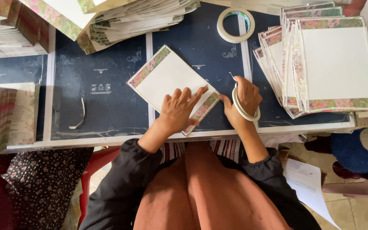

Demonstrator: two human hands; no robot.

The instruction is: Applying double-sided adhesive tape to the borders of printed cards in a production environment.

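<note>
The left hand (179, 110) lies flat, fingers spread, pinning a white card with floral borders (171, 83) to the dark counter (107, 85). Just beside it, the right hand (245, 100) has its grip closed on a tape roll (244, 106) at the card's near corner. If the pinning hand slackens, the card could skew and the tape crease. Farther off lie a second tape roll (236, 24) and three card stacks.

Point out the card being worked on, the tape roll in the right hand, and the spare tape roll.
Card (167, 79): head view, its white middle.
Tape roll (244, 111) in right hand (245, 100): head view, its lower rim.
Spare tape roll (223, 30): head view, its left rim.
</note>
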